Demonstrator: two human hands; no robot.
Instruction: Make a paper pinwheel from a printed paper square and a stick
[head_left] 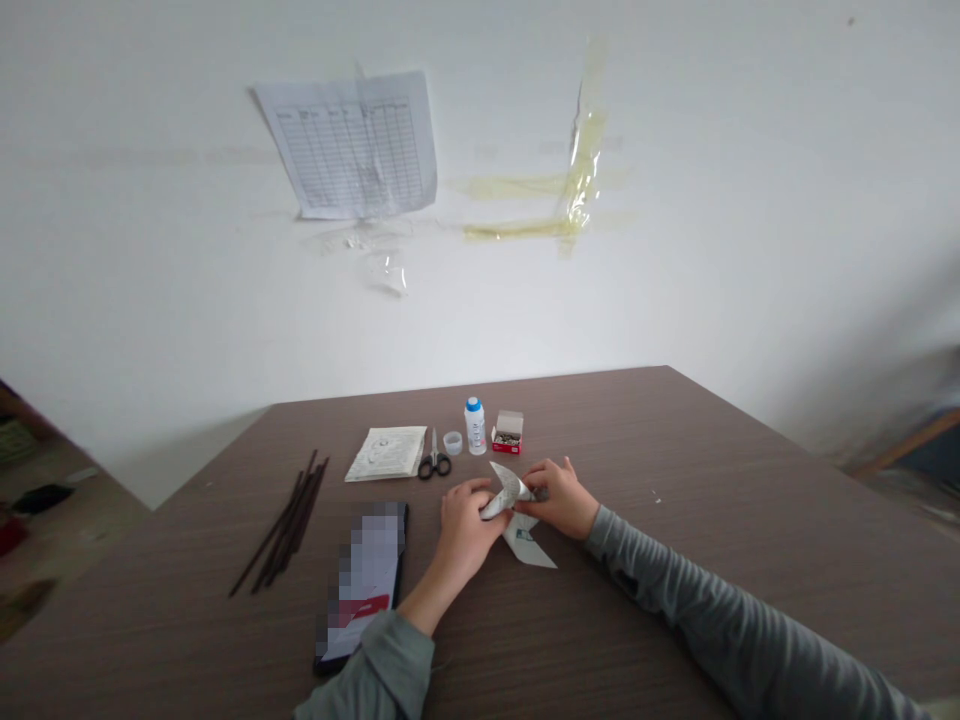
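Note:
A piece of newspaper (526, 547), cut and partly curled over, is between my two hands above the table. My left hand (471, 518) grips its left side, fingers closed round the curled part. At its right side, my right hand (559, 497) pinches the paper with thumb and fingers. One pointed flap hangs down towards me and another stands up between the hands. Just beyond are a white glue bottle (475, 430) with a blue cap and a small open red box (508, 436) of small metal pieces, too small to name.
Black-handled scissors (434, 464) and a small clear cup (452, 442) lie beside a stack of folded paper (386, 453). Several thin dark sticks (289, 525) are at the left, near a phone (367, 580). A white wall rises behind the table (675, 600).

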